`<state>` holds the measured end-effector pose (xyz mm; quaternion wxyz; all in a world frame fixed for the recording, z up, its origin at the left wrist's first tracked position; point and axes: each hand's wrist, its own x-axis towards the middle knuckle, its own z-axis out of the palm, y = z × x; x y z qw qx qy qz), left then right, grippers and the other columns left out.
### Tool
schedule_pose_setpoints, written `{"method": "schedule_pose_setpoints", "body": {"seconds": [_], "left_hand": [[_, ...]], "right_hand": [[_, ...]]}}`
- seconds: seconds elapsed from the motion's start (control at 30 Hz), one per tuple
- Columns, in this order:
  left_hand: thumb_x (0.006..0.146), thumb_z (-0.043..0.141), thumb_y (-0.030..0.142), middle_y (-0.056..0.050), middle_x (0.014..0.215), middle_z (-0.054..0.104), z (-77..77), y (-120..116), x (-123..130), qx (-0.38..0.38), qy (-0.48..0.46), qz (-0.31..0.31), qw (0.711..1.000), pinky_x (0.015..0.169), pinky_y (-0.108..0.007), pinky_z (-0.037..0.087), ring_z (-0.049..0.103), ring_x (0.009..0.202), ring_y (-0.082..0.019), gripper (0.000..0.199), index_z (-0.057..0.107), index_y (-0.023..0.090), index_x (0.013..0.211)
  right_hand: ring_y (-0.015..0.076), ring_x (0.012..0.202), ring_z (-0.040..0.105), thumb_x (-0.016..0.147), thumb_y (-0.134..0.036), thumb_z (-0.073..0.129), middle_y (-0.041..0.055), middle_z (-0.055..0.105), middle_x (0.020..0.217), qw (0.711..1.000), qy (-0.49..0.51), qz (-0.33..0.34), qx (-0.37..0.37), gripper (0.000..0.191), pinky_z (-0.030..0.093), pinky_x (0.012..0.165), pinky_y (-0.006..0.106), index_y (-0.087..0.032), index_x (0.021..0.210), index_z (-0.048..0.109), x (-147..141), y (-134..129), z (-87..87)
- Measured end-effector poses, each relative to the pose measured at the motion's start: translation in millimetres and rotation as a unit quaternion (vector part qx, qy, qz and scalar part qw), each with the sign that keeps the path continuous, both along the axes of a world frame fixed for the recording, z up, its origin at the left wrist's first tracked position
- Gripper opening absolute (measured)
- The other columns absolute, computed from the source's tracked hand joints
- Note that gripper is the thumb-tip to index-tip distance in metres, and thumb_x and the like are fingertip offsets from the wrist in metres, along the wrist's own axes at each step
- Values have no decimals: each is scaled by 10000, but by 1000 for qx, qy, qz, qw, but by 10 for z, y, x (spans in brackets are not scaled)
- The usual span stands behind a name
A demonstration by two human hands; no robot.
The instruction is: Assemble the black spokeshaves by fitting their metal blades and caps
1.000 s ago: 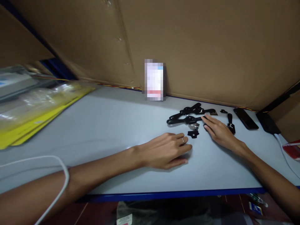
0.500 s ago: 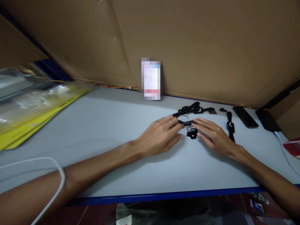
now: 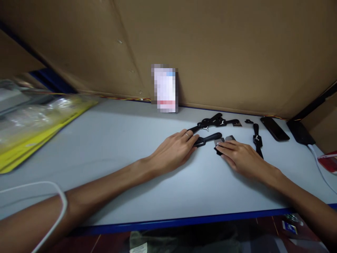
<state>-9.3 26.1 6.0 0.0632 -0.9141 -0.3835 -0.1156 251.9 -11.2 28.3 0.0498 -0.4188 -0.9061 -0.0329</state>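
My left hand (image 3: 175, 149), with a ring on one finger, is closed over one end of a black spokeshave body (image 3: 207, 138). Its far handle points right and its middle opening shows. Just right of it, my right hand (image 3: 240, 154) has its fingers together on a flat grey spokeshave blade (image 3: 219, 141) and a dark cap piece (image 3: 217, 151), partly hidden underneath. Another grey plate (image 3: 230, 137) shows behind these fingers. Beyond both hands lie several overlapping black spokeshaves (image 3: 210, 122). A separate spokeshave (image 3: 257, 140) rests right of my right hand.
A small black part (image 3: 249, 121), a dark phone (image 3: 275, 129) and a black device (image 3: 301, 132) with a white cable sit at the right. A blurred-out screen (image 3: 165, 89) leans on the cardboard wall (image 3: 226, 52). Yellow packaging with clear plastic (image 3: 50, 130) lies left.
My left hand has shifted left with the spokeshave body, away from the loose parts. My right hand has left its handle and come down over the blade and cap piece.
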Motion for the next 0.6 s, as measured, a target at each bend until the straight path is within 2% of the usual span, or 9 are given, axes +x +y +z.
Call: {"method": "schedule_pose_setpoints", "body": {"seconds": [0.2, 0.33, 0.43, 0.6], "left_hand": [[1015, 372, 248, -129, 1073, 618, 5, -7, 0, -3, 5, -4, 1000, 731, -370, 523, 573, 926, -242, 303, 567, 113, 1203], [1018, 367, 251, -126, 1077, 616, 2, 0, -10, -3, 3, -8, 1000, 727, -366, 521, 571, 920, -239, 301, 563, 118, 1204], [1018, 366, 242, -116, 1047, 611, 33, -3, -19, -22, 7, -22, 1000, 727, -363, 518, 574, 908, -236, 303, 556, 116, 1217], [1024, 387, 255, -99, 1070, 618, 83, -79, 2, -35, 8, -103, 994, 772, -362, 538, 590, 940, -226, 312, 522, 137, 1280]], "right_hand": [[321, 966, 694, 934, -170, 445, 136, 723, 1147, 995, -39, -93, -7, 346, 599, 735, 496, -189, 1176, 691, 170, 79, 41], [339, 1038, 680, 952, -177, 395, 138, 719, 1134, 994, 19, -106, -13, 363, 583, 816, 553, -207, 1171, 683, 293, 188, 8], [342, 1101, 664, 946, -173, 423, 118, 723, 1141, 993, 41, -107, -21, 338, 570, 870, 544, -220, 1165, 676, 371, 265, 8], [295, 1136, 659, 950, -141, 424, 80, 727, 1160, 995, 49, -84, -23, 346, 554, 927, 485, -233, 1172, 673, 449, 371, 26]]}}
